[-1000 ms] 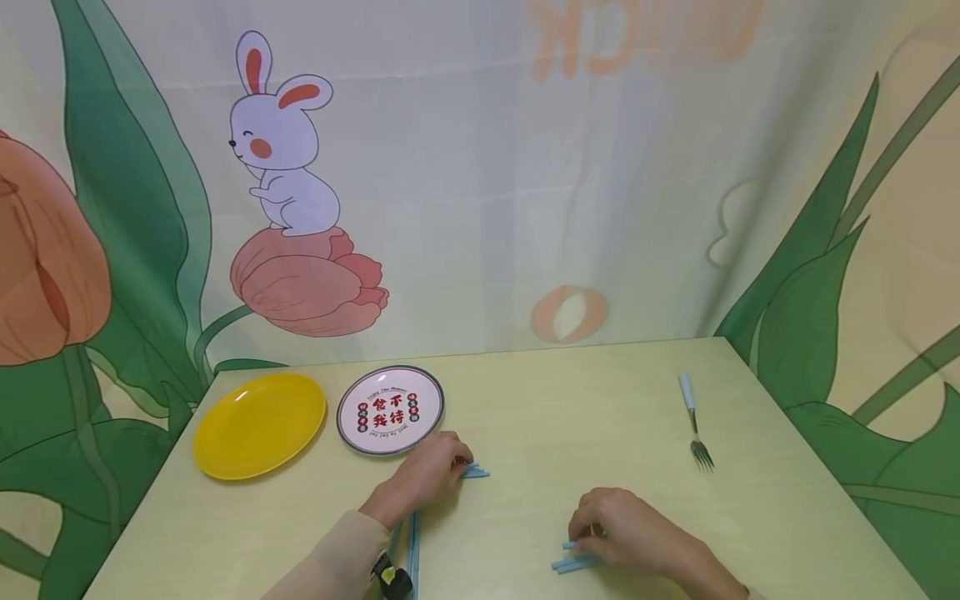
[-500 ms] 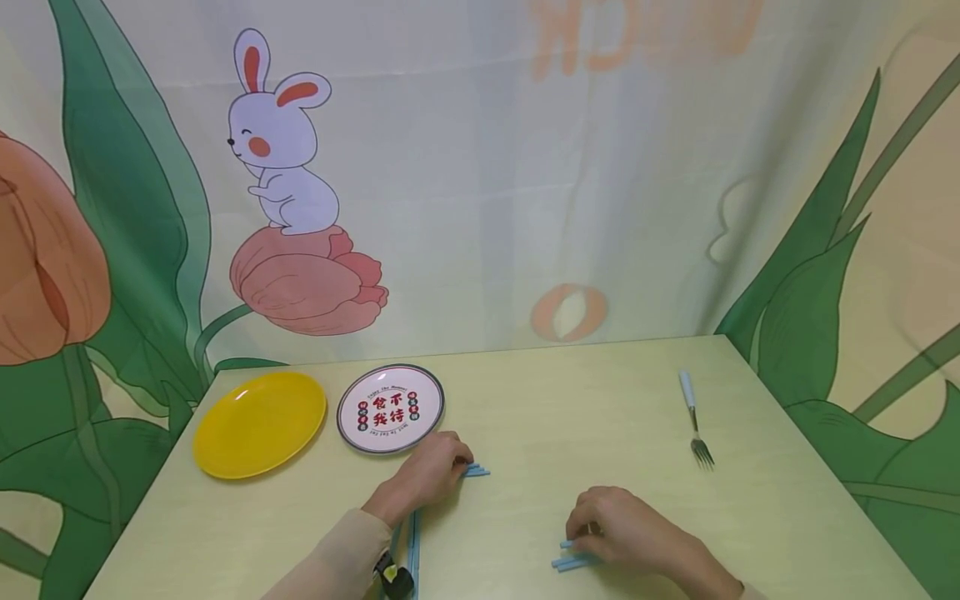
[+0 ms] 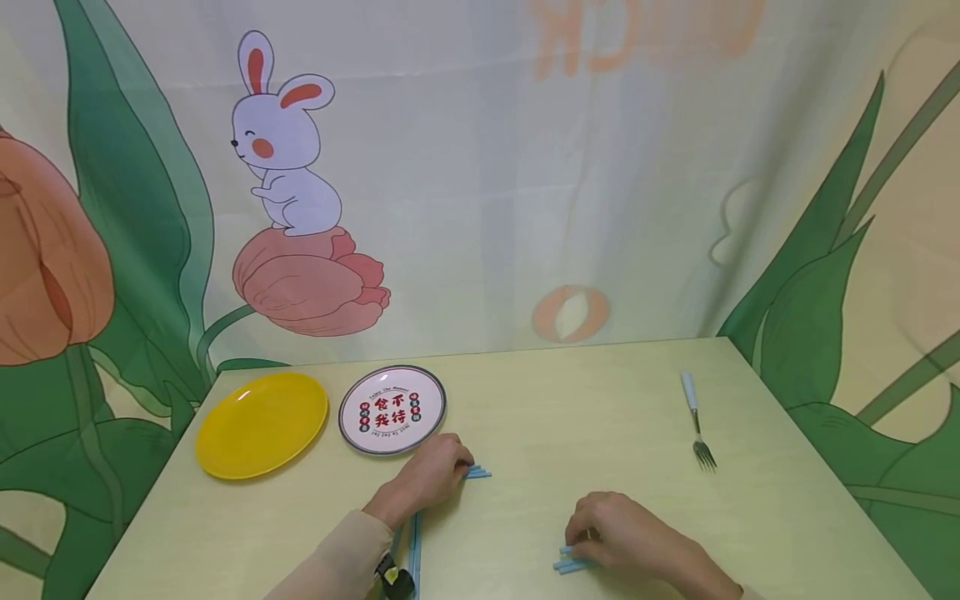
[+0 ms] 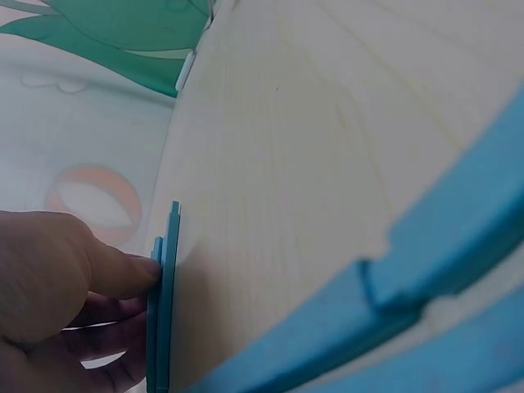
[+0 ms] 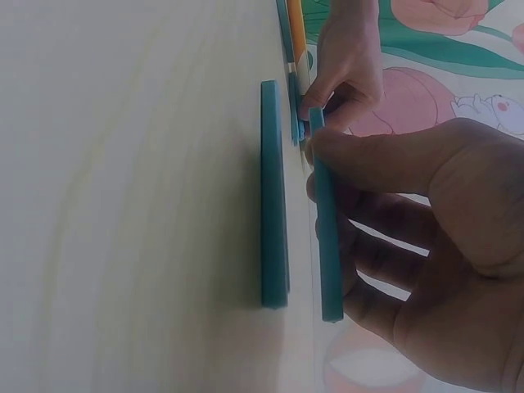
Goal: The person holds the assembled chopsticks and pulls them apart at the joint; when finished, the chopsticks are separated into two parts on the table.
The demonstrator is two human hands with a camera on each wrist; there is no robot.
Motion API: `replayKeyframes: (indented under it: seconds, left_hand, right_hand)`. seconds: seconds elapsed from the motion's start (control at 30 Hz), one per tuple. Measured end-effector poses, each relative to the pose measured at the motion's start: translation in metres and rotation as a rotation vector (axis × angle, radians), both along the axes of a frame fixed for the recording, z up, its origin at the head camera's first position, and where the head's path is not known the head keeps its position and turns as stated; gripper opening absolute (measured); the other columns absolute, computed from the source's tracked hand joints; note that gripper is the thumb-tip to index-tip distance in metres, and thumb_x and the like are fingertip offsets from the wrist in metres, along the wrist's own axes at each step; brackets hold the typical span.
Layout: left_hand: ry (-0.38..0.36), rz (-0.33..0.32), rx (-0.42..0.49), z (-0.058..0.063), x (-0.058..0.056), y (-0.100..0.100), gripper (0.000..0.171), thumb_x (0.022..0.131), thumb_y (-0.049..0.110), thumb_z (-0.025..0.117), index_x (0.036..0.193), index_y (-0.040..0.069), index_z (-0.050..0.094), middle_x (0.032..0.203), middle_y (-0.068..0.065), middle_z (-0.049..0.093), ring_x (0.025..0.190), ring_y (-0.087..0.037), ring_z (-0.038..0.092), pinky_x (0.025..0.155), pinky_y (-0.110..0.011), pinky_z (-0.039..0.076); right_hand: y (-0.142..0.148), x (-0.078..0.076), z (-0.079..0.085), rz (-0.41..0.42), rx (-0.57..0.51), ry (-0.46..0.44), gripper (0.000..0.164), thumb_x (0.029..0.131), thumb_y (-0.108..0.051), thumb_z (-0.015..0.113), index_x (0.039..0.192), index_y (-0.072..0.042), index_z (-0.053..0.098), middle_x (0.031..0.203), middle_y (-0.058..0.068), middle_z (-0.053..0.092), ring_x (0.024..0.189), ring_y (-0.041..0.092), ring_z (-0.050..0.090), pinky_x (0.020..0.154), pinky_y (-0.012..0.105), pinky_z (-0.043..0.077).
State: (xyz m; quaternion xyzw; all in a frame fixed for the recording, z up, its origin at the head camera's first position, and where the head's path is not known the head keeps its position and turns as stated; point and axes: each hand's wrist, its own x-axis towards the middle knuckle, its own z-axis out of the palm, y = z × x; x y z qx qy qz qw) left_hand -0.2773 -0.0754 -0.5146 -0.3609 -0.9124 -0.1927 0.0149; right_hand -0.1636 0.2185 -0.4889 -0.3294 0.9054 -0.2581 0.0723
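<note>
My left hand [image 3: 429,473] pinches slim blue sticks [image 3: 478,472] near the white plate; the left wrist view shows the thumb against a couple of them, standing close together at the table surface. At the front, right of centre, my right hand [image 3: 626,533] pinches one short, square-edged blue stick [image 5: 327,237] between thumb and fingers, slightly above the table. Beside it lie further blue sticks [image 5: 273,196], apart from the held one. Longer blue strips [image 3: 415,554] lie under the left forearm, and one shows a notched joint [image 4: 381,286] up close.
A yellow plate [image 3: 262,425] is at the back left, beside a round white plate [image 3: 392,410] with red lettering. A fork [image 3: 699,425] with a pale handle lies at the right. Behind the pale table [image 3: 555,417] hangs a printed cloth [image 3: 465,183].
Both hands stay nearly where they were. My right hand shifts very slightly over the blue sticks; the left keeps its hold.
</note>
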Motion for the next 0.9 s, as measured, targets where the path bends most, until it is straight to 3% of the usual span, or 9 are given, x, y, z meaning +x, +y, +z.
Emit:
replayKeyframes:
  seconds: [0.9]
  left_hand:
    - [-0.002,0.006,0.006,0.0031,0.002,0.0006,0.01,0.088,0.007,0.067,0.091,0.004,0.077,0.084,-0.002,0.068,0.079,-0.013,0.06,0.072,-0.026,0.05]
  right_hand:
    - [-0.0007,-0.0011,-0.0017,0.012,0.031,0.023,0.006,0.085,-0.024,0.074,0.085,-0.018,0.077,0.083,-0.021,0.063,0.076,-0.005,0.051,0.068,0.017,0.046]
